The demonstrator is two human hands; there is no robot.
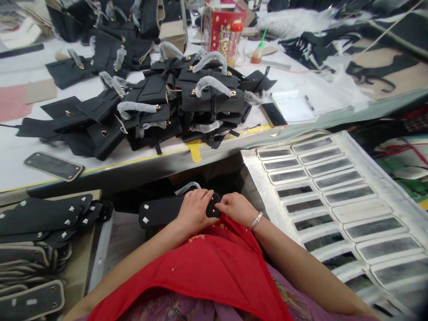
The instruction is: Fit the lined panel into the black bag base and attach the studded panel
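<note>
A long black bag base panel (162,211) with rounded corners lies across my lap. White squares show at its left end and small gold studs at its right end. My left hand (197,207) is closed over its right half, fingers along the far edge and thumb on the near side. At the right end, my right hand (236,208) has its thumb and forefinger pinched together by a stud, the other fingers curled. Any small part between those fingertips is hidden. Just behind the panel shows a plastic-wrapped handle (188,187); whether the two are joined I cannot tell.
Black handbags (212,100) with wrapped handles are heaped on the white table. One loose base panel (53,166) lies near its edge. Stacked panels (40,214) stand at left. On the right is a sheet with rows of grey strips (351,194). A phone (273,114) lies by a notepad.
</note>
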